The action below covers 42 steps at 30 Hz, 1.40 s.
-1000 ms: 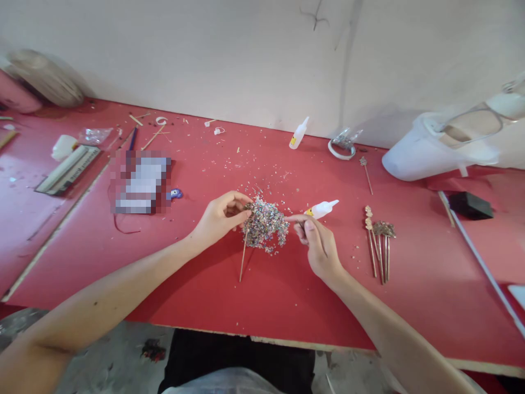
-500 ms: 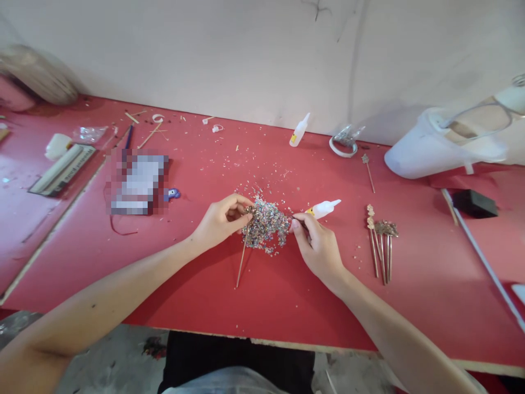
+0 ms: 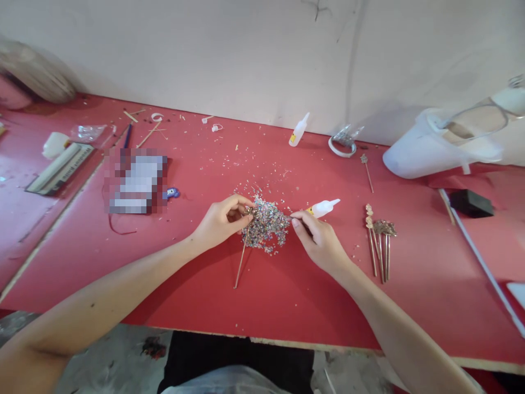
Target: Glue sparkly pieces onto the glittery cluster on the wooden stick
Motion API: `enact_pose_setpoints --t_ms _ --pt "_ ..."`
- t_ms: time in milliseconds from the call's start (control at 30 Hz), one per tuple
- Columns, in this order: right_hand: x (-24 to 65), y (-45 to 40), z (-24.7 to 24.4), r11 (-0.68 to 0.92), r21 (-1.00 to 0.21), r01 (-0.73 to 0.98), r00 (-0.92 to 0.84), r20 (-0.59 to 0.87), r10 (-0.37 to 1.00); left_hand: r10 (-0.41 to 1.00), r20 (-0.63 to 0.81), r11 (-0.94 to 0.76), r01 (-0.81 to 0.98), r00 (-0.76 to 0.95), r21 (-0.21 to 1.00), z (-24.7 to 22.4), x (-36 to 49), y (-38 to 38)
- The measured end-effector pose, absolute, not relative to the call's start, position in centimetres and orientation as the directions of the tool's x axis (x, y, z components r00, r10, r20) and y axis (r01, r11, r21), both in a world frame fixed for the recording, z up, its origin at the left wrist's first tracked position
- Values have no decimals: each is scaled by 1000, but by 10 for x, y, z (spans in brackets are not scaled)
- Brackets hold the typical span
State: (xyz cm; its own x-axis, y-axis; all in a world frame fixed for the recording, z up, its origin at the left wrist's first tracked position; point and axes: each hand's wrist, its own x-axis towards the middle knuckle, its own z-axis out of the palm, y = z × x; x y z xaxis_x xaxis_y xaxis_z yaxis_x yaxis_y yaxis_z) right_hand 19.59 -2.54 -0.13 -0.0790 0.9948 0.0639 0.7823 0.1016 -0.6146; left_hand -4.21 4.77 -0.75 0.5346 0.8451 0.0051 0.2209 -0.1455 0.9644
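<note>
Left hand (image 3: 223,219): closing thumb and fingers in a pinch on the ornate head of a gold stick (image 3: 241,264); the shaft is slanting down toward the near side of the table (image 3: 262,303).

Right hand (image 3: 322,238): holding thumb and forefinger nearly together around a slim dark implement (image 3: 289,217), its tip pointing at the heap's right edge; the implement's full shape is not showing clearly.

Glittering heap (image 3: 266,221): small multicoloured bits, lying between the two hands, with loose bits scattering beyond it.

Lying glue bottle (image 3: 324,208): white, yellow-labelled, resting just beyond the right hand, nozzle pointing right.

Upright glue bottle (image 3: 299,131): standing near the wall (image 3: 229,60), leaning slightly.

White ring (image 3: 342,148): lying right of the upright bottle, with clear plastic wrap sitting in it.

Finished-looking gold sticks (image 3: 380,251): a group, lying right of the right hand, ornate heads pointing toward the wall; a single stick (image 3: 368,174) is lying farther back.

White pitcher (image 3: 414,145): resting at the right rear; a black block (image 3: 471,203) is sitting nearer.

Blurred-out flat item (image 3: 137,185): lying left of the left hand, beside a small blue object (image 3: 173,192).
</note>
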Motion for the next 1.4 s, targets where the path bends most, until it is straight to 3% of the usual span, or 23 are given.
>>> enact_pose_setpoints --t_ms 100,333,967,1233,1400 --pt "200 -23 2 94 -649 755 -162 -46 986 845 -3 -142 230 534 963 -8 -42 48" --pt "209 -20 1 108 -648 754 -266 -151 952 845 -8 -151 252 534 956 -8 -41 49" --pt "200 -22 -2 140 -539 830 -238 -115 964 833 8 -179 255 553 950 -11 -42 49" --pt "181 -25 -5 142 -682 717 -213 -20 977 837 14 -184 256 547 949 -9 -40 48" --pt "192 -24 -5 123 -665 736 -186 -24 982 836 8 -168 241 549 956 -9 -41 49"
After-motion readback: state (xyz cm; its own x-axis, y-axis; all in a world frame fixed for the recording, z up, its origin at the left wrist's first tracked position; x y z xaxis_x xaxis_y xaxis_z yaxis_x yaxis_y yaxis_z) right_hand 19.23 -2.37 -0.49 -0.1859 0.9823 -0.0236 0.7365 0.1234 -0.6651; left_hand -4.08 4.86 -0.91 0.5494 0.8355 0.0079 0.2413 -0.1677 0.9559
